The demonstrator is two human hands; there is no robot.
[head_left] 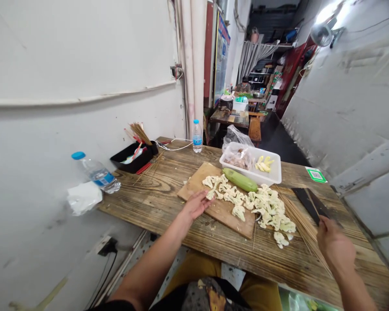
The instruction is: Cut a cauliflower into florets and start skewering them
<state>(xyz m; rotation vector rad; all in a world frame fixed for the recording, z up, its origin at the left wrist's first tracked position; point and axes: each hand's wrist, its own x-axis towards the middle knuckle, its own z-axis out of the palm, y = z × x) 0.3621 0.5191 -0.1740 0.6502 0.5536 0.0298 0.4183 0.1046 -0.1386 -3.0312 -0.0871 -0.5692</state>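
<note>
My left hand (196, 204) lies open on the wooden cutting board (221, 209), fingertips touching the near end of a spread of cauliflower florets (265, 207). A green zucchini (240, 179) lies across the board's far side. My right hand (333, 245) is closed around the handle of a dark cleaver (309, 203), whose blade rests flat on the wooden table (168, 207) to the right. Thin bamboo skewers (300, 222) fan out on the table between the florets and the cleaver.
A white tray (274, 172) with food pieces and a plastic bag sits behind the board. A black tray (132, 157) with skewers, two water bottles (197, 136) and a tissue wad (83, 197) stand along the wall. A person sits at a far table.
</note>
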